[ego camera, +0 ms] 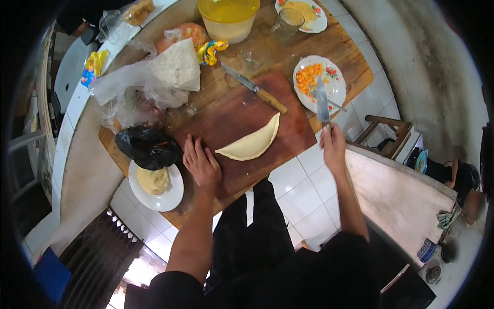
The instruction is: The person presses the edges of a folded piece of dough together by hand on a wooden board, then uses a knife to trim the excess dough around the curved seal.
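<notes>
My right hand (332,145) grips the handle of a knife (322,102), its blade reaching over a flowered plate (339,83). Diced orange filling (307,77) lies on that plate beside a metal utensil (336,105), partly hidden by the blade. My left hand (201,160) rests on the left part of a reddish-brown wooden board (235,116), fingers spread and holding nothing. To its right on the board sits a folded half-moon of pale dough (251,143) with a pressed curved edge. Above the dough, a wooden-handled knife (270,100) lies across the board's far edge.
A white plate with a dough ball (153,180) and a black plastic bag (148,146) are at left. Behind lie clear plastic bags (135,87), a yellow-lidded tub (229,19), a glass mug (289,21) and another plate (318,23). A person (463,177) is at far right.
</notes>
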